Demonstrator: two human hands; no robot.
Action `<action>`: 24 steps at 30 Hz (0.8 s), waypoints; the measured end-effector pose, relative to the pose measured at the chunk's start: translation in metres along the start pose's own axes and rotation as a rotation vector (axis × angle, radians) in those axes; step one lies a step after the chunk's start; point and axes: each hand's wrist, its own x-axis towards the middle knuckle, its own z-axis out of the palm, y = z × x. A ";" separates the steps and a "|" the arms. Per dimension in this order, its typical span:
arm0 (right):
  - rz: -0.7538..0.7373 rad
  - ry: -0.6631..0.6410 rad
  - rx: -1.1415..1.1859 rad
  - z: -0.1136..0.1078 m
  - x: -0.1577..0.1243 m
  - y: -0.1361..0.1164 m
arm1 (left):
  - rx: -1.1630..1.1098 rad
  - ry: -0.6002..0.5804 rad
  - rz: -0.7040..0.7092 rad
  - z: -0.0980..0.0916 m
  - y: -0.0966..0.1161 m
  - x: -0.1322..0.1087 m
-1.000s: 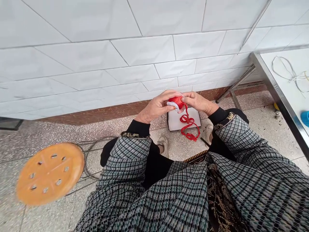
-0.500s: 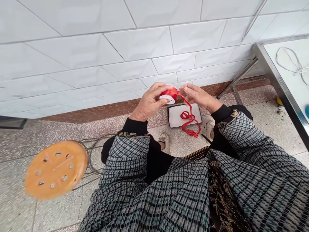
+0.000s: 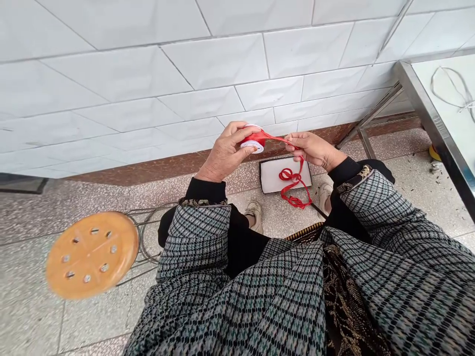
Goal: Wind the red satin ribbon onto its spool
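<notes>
Red ribbon now stretched between spool and right hand.
The left hand (image 3: 222, 151) grips the white-rimmed spool (image 3: 256, 139) between thumb and fingers, forearm reaching forward; from it the red ribbon (image 3: 273, 137) runs nearly straight, where half a second ago it slanted downward. Its loose loops lie below, over a white-topped box (image 3: 270, 178) and the floor (image 3: 274, 217). The right hand (image 3: 313, 149), loosely parted then, now pinches the strand, so the ribbon is controlled at both ends of this span.
</notes>
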 end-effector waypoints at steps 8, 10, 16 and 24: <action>-0.223 0.086 -0.242 0.000 -0.003 -0.006 | -0.010 -0.051 -0.023 0.001 0.004 0.000; -0.195 0.103 -0.237 -0.001 0.000 -0.003 | -0.007 -0.059 -0.023 0.003 0.005 0.001; 0.017 0.029 -0.227 -0.005 0.012 0.014 | -0.006 -0.063 -0.014 0.007 0.007 0.002; -0.112 0.043 -0.159 0.003 0.014 0.012 | 0.001 -0.036 -0.026 0.012 0.007 0.003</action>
